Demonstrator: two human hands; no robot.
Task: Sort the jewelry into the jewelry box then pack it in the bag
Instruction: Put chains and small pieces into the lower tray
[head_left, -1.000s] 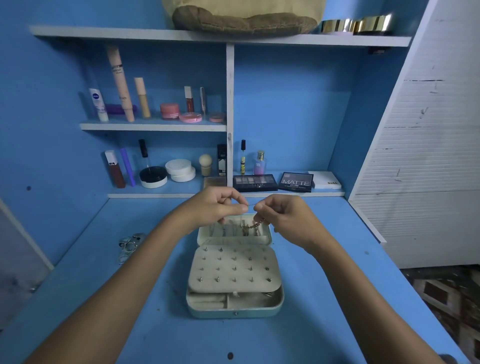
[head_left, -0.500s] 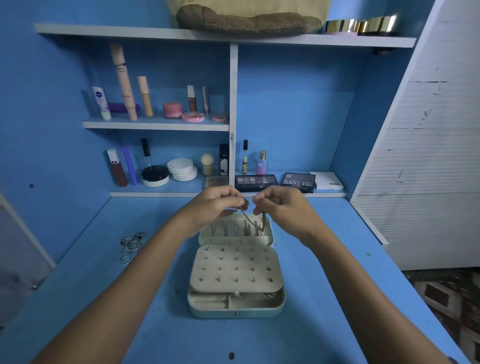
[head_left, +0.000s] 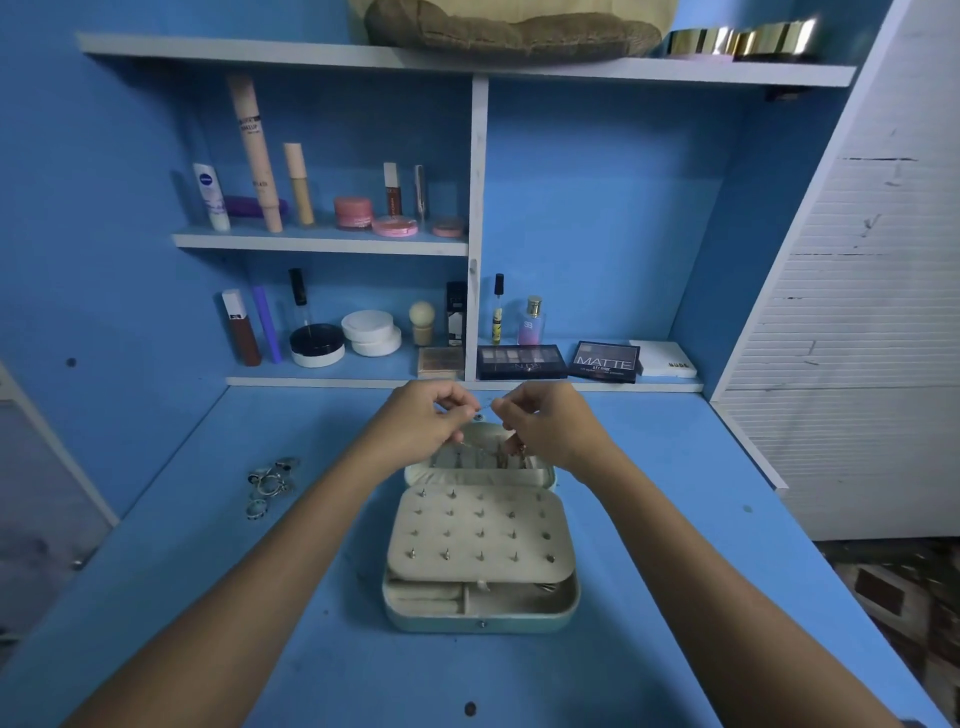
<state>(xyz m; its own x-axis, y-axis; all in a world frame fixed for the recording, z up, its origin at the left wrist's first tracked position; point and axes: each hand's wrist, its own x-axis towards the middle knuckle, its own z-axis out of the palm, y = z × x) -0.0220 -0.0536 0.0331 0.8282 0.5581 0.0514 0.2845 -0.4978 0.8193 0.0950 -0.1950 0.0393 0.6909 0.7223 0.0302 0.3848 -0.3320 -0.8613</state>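
At frame centre, the left hand (head_left: 415, 423) and right hand (head_left: 550, 426) pinch a thin chain (head_left: 483, 411) between them. Below them sits the open, pale-green jewelry box (head_left: 480, 616), its cream insert studded with earrings.

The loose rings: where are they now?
Head view: the loose rings lie clustered on the blue desk, left of the open jewelry box, beyond the left forearm.

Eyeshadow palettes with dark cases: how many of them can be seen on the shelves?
2, both lying flat on the lowest shelf, right of the divider: the long palette next to the divider, and the MATTE palette on its right. Others could be hidden elsewhere.
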